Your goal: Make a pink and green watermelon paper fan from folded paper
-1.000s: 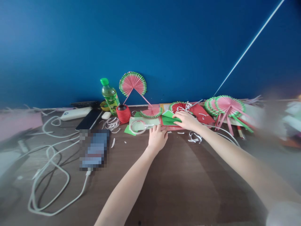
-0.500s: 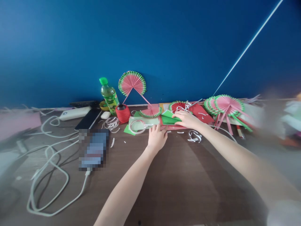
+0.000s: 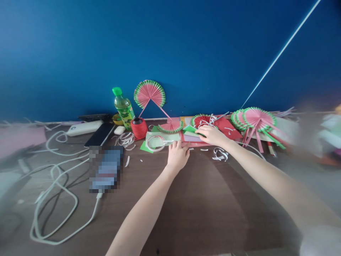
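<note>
My right hand (image 3: 211, 135) reaches over the colored paper stack with thumb and fingertips closed on the edge of a green paper sheet (image 3: 189, 128). The sheet is lifted, and a lilac paper (image 3: 192, 138) shows beneath. My left hand (image 3: 178, 156) rests at the stack's near edge, fingers curled over the paper; their tips are partly hidden. Just left of it, a white ring-shaped tape roll (image 3: 147, 143) lies on pale green paper (image 3: 167, 137). Behind the hands are a pink folded paper fan (image 3: 171, 127) and a red folded fan (image 3: 199, 120).
A red thread spool (image 3: 139, 129) and green-capped bottle (image 3: 124, 108) stand left. Another round fan (image 3: 149, 93) leans on the blue wall. A phone (image 3: 106, 169) with a looped white cable (image 3: 76, 202) lies left. Several fans (image 3: 259, 117) and red paper (image 3: 226, 128) sit right, with white scraps (image 3: 220, 154).
The green sheet in my right hand has been tilted up and back, uncovering the lilac paper below. My left hand stays in place.
</note>
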Available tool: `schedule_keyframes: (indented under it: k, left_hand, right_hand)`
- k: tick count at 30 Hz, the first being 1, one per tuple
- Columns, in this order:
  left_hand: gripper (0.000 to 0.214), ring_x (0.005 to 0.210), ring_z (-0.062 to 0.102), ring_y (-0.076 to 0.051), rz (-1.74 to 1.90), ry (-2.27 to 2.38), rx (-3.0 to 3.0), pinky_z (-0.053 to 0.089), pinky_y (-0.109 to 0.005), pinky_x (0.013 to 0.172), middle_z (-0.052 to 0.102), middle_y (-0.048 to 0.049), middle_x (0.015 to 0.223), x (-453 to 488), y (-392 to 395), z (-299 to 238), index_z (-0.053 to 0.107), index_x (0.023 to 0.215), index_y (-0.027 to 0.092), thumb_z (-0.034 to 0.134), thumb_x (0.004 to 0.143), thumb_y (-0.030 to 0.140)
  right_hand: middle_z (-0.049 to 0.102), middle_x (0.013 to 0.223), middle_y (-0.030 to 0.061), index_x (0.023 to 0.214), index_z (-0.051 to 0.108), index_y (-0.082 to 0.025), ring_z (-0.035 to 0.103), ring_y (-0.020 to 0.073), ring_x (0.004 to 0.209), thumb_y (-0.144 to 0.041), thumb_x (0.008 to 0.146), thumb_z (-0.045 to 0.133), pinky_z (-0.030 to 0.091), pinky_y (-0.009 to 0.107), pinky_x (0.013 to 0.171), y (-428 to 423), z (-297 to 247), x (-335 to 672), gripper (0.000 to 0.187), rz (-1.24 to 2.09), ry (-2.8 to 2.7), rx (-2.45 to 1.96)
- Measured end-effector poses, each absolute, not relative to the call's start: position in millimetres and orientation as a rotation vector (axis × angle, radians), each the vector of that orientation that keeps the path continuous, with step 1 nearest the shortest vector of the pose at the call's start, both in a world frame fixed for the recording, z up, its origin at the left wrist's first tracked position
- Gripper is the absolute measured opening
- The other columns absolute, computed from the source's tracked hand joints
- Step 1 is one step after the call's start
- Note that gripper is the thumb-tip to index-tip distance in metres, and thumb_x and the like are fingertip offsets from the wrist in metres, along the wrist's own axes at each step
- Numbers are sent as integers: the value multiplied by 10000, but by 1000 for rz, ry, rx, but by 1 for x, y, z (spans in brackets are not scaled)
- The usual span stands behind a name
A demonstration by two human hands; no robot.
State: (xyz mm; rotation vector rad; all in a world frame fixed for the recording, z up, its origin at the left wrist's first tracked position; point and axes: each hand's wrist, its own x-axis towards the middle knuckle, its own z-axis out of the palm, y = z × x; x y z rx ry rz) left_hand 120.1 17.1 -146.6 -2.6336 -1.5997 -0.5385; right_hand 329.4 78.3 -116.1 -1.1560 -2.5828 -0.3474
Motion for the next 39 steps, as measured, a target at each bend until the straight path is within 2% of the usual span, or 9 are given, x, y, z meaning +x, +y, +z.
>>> schedule_keyframes:
  k: [11, 15, 20, 23, 25, 30, 36, 39]
  left_hand:
    - [382, 1006, 430, -251, -530, -1591, -2629, 379, -393, 843, 517, -86, 1138, 120, 17, -147, 535, 1240, 302, 380, 891, 301]
    - [384, 1009, 431, -251, -533, -1598, -2632, 378, -395, 846, 518, -85, 1148, 120, 17, -148, 528, 1245, 297, 377, 891, 300]
    - [392, 1013, 434, -254, -528, -1603, -2627, 379, -397, 851, 523, -87, 1153, 120, 17, -148, 518, 1254, 273, 380, 889, 308]
    - [398, 1018, 437, -256, -523, -1610, -2618, 386, -397, 849, 527, -86, 1168, 121, 18, -148, 515, 1255, 242, 388, 884, 310]
    - [404, 1023, 440, -257, -523, -1618, -2612, 389, -395, 855, 529, -91, 1175, 121, 18, -149, 516, 1248, 202, 397, 879, 316]
    - [414, 1043, 449, -258, -537, -1612, -2587, 385, -393, 874, 522, -102, 1191, 121, 19, -151, 491, 1259, 181, 396, 880, 317]
    - [397, 1037, 461, -258, -506, -1624, -2587, 396, -396, 870, 529, -97, 1197, 122, 19, -150, 494, 1229, 165, 404, 874, 320]
    - [442, 1039, 464, -257, -508, -1646, -2581, 397, -398, 876, 534, -101, 1196, 122, 19, -149, 440, 1277, 147, 407, 872, 321]
  right_hand:
    - [678, 829, 91, 881, 630, -168, 605, 220, 813, -193, 857, 409, 474, 362, 759, 79, -124, 323, 224, -413, -2388, -1243]
    - [676, 876, 108, 958, 607, -160, 607, 233, 852, -183, 873, 379, 474, 375, 781, 78, -125, 325, 245, -419, -2442, -1234]
    - [676, 930, 106, 1100, 579, -155, 604, 226, 850, -65, 840, 338, 468, 371, 785, 75, -125, 329, 365, -411, -2577, -1227]
    - [670, 981, 115, 977, 648, -164, 591, 229, 872, -54, 829, 346, 455, 382, 813, 75, -124, 330, 354, -390, -2629, -1197]
    - [669, 959, 114, 920, 667, -162, 580, 232, 879, -114, 851, 376, 448, 383, 828, 75, -123, 330, 303, -356, -2628, -1184]
    - [663, 921, 103, 939, 665, -155, 566, 242, 888, -280, 843, 509, 452, 373, 821, 76, -121, 330, 222, -314, -2623, -1183]
    - [666, 891, 97, 924, 667, -152, 569, 231, 862, -233, 852, 466, 454, 358, 802, 76, -120, 330, 228, -322, -2634, -1156]
    - [671, 861, 87, 888, 664, -153, 573, 228, 848, -202, 833, 462, 452, 359, 809, 76, -123, 328, 215, -334, -2562, -1179]
